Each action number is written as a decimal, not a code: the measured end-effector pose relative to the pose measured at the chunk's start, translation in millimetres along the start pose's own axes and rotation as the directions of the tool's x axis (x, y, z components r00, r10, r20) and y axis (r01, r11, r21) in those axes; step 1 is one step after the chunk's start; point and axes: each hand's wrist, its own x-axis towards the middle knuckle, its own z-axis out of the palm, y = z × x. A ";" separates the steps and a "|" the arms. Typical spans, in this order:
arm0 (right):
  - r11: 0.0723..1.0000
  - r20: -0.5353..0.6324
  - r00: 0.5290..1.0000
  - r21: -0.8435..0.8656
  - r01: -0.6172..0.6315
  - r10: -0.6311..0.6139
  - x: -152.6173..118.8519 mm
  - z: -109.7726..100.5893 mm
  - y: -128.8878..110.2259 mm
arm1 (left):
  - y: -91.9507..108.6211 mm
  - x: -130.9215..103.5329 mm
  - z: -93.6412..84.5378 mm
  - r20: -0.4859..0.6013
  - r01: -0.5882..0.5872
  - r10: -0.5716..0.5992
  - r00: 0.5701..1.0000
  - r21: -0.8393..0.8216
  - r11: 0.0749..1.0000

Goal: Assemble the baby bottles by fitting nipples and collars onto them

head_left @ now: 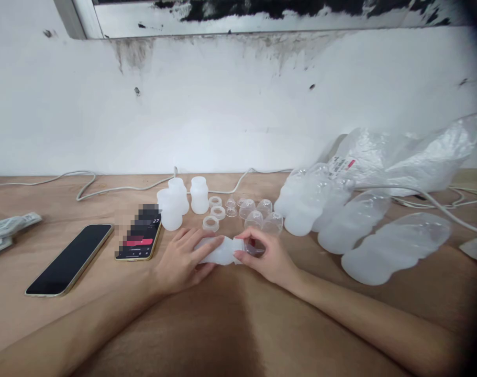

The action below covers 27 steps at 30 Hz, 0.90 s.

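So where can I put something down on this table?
There's room between the white cable and leftmost phone, and between the right forearm and frontmost dome-topped bottle. It's crowded beyond the held bottle, with rings and clear domes.

The white wall point(183, 115) before me was badly marked: brown stains point(134, 55) streaked down just beneath a metal frame point(74, 21), and small dark holes point(137, 91) pitted its surface. Inside that frame, ragged black patches point(254, 8) blotted a pale panel point(124, 15). Below ran a wooden tabletop point(6, 298) — brighter farther back, a soft shadow point(202, 324) dimming its near part.
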 end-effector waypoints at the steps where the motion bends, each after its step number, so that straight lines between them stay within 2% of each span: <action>1: 1.000 0.013 1.000 -0.002 -0.003 0.003 0.0 0.2 0.3 | 0.4 0.0 -0.2 -0.001 -0.012 0.012 1.000 0.006 1.000; 5: 0.999 0.001 1.000 -0.038 0.030 -0.030 -0.1 0.2 0.5 | 0.4 0.5 0.2 0.000 0.049 -0.049 0.999 -0.042 0.998; 10: 0.970 -0.105 0.965 -0.035 0.239 -0.241 -0.8 -0.6 -2.5 | -3.2 1.3 3.0 0.010 0.180 -0.180 0.984 -0.135 0.974; 14: 0.945 -0.049 0.944 -0.013 0.327 -0.327 0.1 -0.5 -4.1 | -4.7 0.4 4.4 0.016 0.199 -0.199 0.980 -0.149 0.969; 18: 0.965 -0.029 0.965 0.015 0.261 -0.260 1.1 -0.5 -2.9 | -3.6 0.6 2.1 0.039 0.169 -0.166 0.985 -0.126 0.978; 22: 0.987 -0.023 0.987 -0.008 0.159 -0.159 0.5 -1.8 -0.8 | -2.6 0.8 0.3 0.035 0.083 -0.081 0.996 -0.071 0.994; 27: 0.984 -0.030 0.984 -0.033 0.175 -0.176 -0.2 -2.3 1.2 | -2.4 -1.7 2.9 0.004 0.025 -0.025 1.000 0.035 0.999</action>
